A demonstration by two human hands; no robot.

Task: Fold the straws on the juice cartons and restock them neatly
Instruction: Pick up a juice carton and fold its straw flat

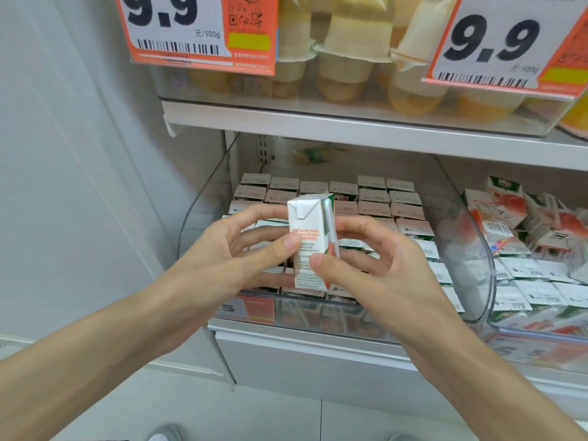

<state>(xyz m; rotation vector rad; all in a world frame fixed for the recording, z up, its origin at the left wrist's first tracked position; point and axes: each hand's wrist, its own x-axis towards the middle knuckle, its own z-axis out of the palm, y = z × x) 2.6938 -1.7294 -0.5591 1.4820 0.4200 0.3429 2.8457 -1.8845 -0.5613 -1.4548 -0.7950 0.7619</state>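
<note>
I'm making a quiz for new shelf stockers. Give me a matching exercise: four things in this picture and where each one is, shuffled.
Things
1. held carton
2. fruit cups
3. jumbled cartons
4. neat carton rows

Places
a. on the upper shelf
b. heaped at the far right
c. gripped by the left hand and right hand
d. standing behind the hands

Pairs: 1-c, 2-a, 3-b, 4-d

Bright, even shop light leaves hardly a shadow, the carton (pixel 307 232) mid-frame looks crisp, the price tags (pixel 178 27) up top go soft, glare whitens the clear bin wall (pixel 471 249), and the edges bow outward.
</note>
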